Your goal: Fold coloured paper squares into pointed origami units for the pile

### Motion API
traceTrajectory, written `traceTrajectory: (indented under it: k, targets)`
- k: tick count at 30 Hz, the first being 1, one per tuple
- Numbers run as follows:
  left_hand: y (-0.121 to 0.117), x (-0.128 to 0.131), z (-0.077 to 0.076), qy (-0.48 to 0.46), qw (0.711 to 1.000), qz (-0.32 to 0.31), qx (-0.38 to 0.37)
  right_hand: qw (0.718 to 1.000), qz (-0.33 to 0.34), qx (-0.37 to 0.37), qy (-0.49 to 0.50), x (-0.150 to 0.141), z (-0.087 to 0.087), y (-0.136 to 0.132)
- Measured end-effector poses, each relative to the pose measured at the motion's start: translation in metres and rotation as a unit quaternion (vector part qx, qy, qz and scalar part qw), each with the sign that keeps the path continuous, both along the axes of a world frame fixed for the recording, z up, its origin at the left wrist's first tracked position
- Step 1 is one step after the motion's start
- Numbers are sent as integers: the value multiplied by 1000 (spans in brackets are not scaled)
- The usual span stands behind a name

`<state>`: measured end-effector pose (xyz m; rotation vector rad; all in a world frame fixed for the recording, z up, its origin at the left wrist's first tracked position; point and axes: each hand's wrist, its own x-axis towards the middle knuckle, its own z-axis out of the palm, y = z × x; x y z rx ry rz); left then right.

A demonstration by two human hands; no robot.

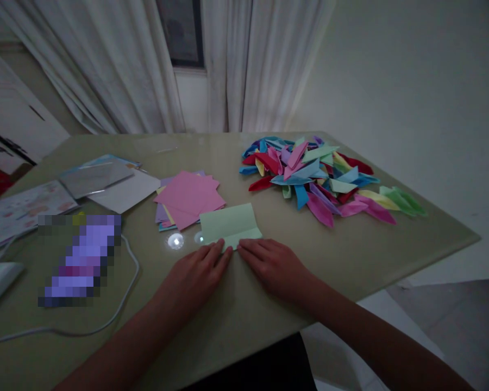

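Note:
A light green sheet of origami paper (229, 221) lies on the table with its near edge folded over in a strip. My left hand (201, 267) presses on the near left part of that fold, fingers held close together. Against the same fold, my right hand (271, 263) has its fingertips on the near right part. Both hands have their fingers closed on the paper's edge, and the fingertips almost meet at the middle. Just behind the green sheet sits a loose stack of coloured paper squares (189, 195), pink on top.
A heap of folded coloured paper pieces (305, 168) covers the back right of the table (350, 260). At left are a blurred-out phone (81, 260), a white cable (135, 271), a white sheet (126, 193), clear packets (98, 176) and a patterned booklet (28, 212).

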<state>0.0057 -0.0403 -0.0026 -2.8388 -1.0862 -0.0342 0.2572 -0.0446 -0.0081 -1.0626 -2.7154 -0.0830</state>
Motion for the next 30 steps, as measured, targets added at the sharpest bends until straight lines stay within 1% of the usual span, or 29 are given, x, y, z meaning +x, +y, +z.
traceTrajectory:
  k: [3,5,7,9,10,13,15,17,20,22,23,26,28,30]
  targets:
    - [-1,-21,-13,-62,998,-19,-21,998,-57,14,-1,21,-3,-7]
    - [-2,-31,-22,-100,994,-17,-28,997,-78,21,1,30,-4,-10]
    - [-3,-34,-30,-128,991,-8,-34,995,-97,32,4,30,-4,-11]
    - [-4,-31,-34,-145,988,7,-44,992,-115,42,9,22,-3,-11]
    - [-4,-28,-35,-148,988,11,-45,992,-115,41,12,16,-3,-11]
    - [-5,-26,-33,-142,989,11,-36,997,-76,8,17,2,-2,-12]
    - [-5,-34,-31,-136,990,5,-25,997,-73,-17,16,-2,-2,-14]
    - [-6,-46,-30,-135,991,3,-12,996,-86,-28,17,-2,-1,-14]
    - [-15,-56,-28,-144,989,3,19,995,-88,-37,16,0,-2,-11]
    - [-26,-50,-26,-153,988,0,37,995,-89,-41,18,0,-3,-5]
    - [-33,-43,-25,-165,985,-16,44,994,-92,-45,22,0,-3,0]
    - [-45,-13,-19,-187,981,-57,7,991,-109,-65,45,-3,-5,14]
    - [-40,3,-12,-201,978,-54,0,990,-107,-67,56,-5,-5,21]
    - [-23,9,-4,-212,977,-25,-9,993,-87,-62,57,-4,-4,27]
